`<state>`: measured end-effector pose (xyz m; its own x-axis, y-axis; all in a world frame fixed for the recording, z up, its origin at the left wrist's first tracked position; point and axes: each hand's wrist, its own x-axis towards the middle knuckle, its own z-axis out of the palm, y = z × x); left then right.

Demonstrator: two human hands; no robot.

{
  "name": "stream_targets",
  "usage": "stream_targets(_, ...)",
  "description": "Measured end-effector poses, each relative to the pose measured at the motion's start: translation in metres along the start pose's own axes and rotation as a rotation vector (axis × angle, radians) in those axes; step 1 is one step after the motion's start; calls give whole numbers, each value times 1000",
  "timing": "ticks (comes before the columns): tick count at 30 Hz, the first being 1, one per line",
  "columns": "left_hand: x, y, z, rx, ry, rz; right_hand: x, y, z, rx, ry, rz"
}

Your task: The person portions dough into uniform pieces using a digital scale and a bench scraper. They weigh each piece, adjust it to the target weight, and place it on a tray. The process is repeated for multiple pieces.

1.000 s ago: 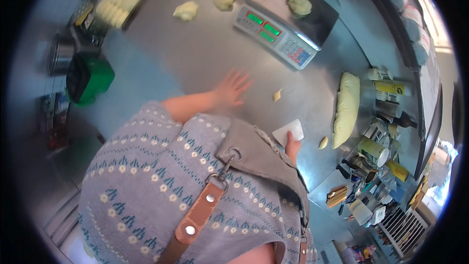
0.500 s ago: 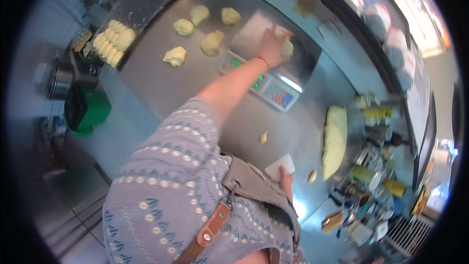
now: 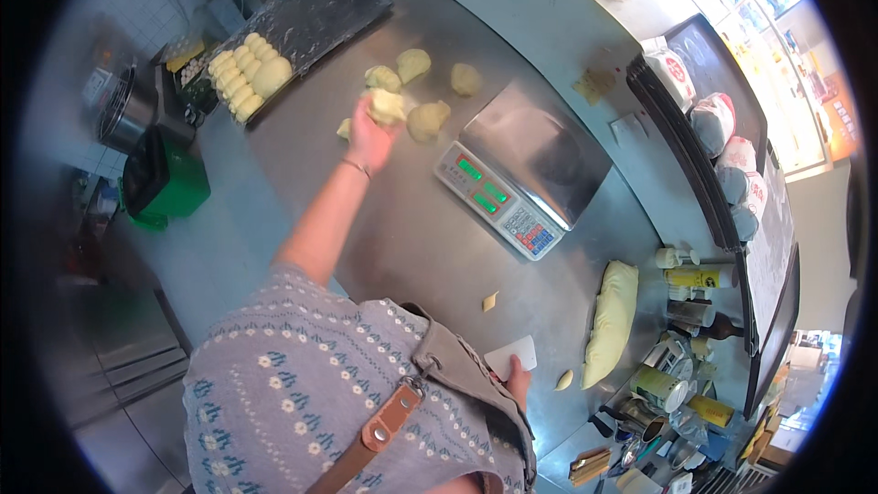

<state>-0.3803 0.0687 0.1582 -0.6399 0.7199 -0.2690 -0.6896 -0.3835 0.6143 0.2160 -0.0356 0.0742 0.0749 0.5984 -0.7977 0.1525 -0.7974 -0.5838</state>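
Observation:
My left hand (image 3: 369, 139) is closed round a pale yellow dough piece (image 3: 388, 108), over the far left of the steel table. Several similar lumps lie about it, among them a dough lump (image 3: 427, 121) just to its right and another (image 3: 412, 65) beyond. Close to my apron, my right hand (image 3: 519, 381) grips a white dough scraper (image 3: 511, 356). Between the hands and further right stands a digital scale (image 3: 501, 199) with lit green displays and nothing on its steel platter (image 3: 538, 151). A long dough log (image 3: 611, 325) lies to the right, with a small dough scrap (image 3: 564, 380) beside it.
A black tray (image 3: 315, 23) with shaped dough rolls (image 3: 240, 76) stands at the far left. A green bin (image 3: 172, 185) is beyond the table's left side. Jars and tools (image 3: 660, 386) crowd the right end. Wrapped bags (image 3: 713, 117) sit on the raised shelf.
My left hand has moved left from the scale's platter to the dough lumps, with a dough piece in it. The right hand still grips the scraper. The whole view has shifted a little.

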Motion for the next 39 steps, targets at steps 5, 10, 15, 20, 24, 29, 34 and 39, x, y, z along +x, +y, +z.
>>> stream_targets(5,69,73,-57,279,346,-116,-5,3,11,-28,40,-155)
stream_targets(10,58,40,-104,372,241,-96,-14,35,13,-394,315,-496)
stream_targets(15,-47,-84,-138,1098,152,260,-73,104,7,-324,585,-408)
stream_targets(20,-162,-145,-112,1473,-687,208,-113,131,-29,-857,859,-596)
stream_targets(24,-209,-194,-59,1478,-1164,306,-110,148,-101,-1272,791,-793)
stream_targets(29,-230,-250,-24,1610,-1237,391,-99,59,-115,-1232,649,-1182)
stream_targets(34,-218,-291,-37,1605,-845,27,-15,38,-178,-716,577,-485)
stream_targets(39,-289,-332,28,1415,-976,37,58,32,-225,-164,261,-344)
